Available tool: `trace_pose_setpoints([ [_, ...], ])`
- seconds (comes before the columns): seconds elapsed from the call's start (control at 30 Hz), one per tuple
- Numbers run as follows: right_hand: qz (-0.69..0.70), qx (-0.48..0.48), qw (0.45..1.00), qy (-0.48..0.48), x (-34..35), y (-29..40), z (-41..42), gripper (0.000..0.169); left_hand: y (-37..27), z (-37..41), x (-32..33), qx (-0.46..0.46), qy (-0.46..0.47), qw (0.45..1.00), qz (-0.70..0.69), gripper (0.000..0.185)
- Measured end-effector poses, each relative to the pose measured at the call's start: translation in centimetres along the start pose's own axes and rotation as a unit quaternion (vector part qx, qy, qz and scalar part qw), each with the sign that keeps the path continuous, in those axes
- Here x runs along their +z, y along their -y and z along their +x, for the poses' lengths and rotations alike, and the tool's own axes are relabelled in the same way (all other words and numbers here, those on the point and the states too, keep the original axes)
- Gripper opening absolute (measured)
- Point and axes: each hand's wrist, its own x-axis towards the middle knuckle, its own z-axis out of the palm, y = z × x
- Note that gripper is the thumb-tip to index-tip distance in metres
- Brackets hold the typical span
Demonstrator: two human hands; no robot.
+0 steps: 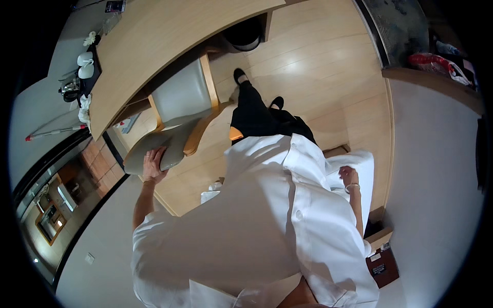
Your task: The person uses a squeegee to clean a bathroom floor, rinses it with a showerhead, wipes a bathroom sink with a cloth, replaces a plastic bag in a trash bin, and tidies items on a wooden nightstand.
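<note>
My left hand (155, 164) grips the top of the padded grey backrest (175, 142) of a wooden-framed chair, fingers over one side of its edge. The chair's pale grey seat (181, 92) is partly beneath the wooden desk (161, 46). My right hand (348, 176) hangs low by my other side, with a bracelet at the wrist and the fingers loosely curled. White cloth (364, 165) lies beside and behind that hand; whether the fingers touch it is unclear.
On the desk are a dark tray (92, 71), white cups (85, 65) and a metal kettle (70, 89). A black bin (243, 34) stands beneath. A red plastic bag (431, 63) lies on a ledge at right. A doorway (88, 154) opens at left.
</note>
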Motion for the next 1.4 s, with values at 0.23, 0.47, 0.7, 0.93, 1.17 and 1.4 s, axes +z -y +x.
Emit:
trace_pose_setpoints([
  [0.23,0.243,-0.182,0.942,-0.142,-10.2,10.1,14.7,0.024,0.6,0.1,-0.2,-0.01,0.016,1.0,0.012,0.072],
  [0.47,0.325,-0.077,0.922,0.197,0.0,7.9,3.2,0.021,0.5,0.2,0.0,-0.016,0.01,1.0,-0.006,0.072],
  [0.7,0.078,-0.105,0.985,0.116,1.4,12.1,3.6,0.039,0.2,0.6,-0.8,-0.05,0.034,0.998,0.006,0.07],
  [0.93,-0.229,-0.205,0.95,0.052,2.5,18.7,7.9,0.031,0.6,0.5,-0.5,-0.049,0.005,0.999,-0.017,0.071],
  [1.17,-0.312,-0.115,0.937,0.107,-7.3,22.0,4.9,0.029,0.7,0.4,-1.7,-0.089,0.073,0.992,-0.057,0.076],
  [1.4,0.159,-0.154,0.969,0.113,-3.0,25.8,5.3,0.017,1.2,-0.2,0.0,-0.107,0.125,0.986,-0.04,0.083],
])
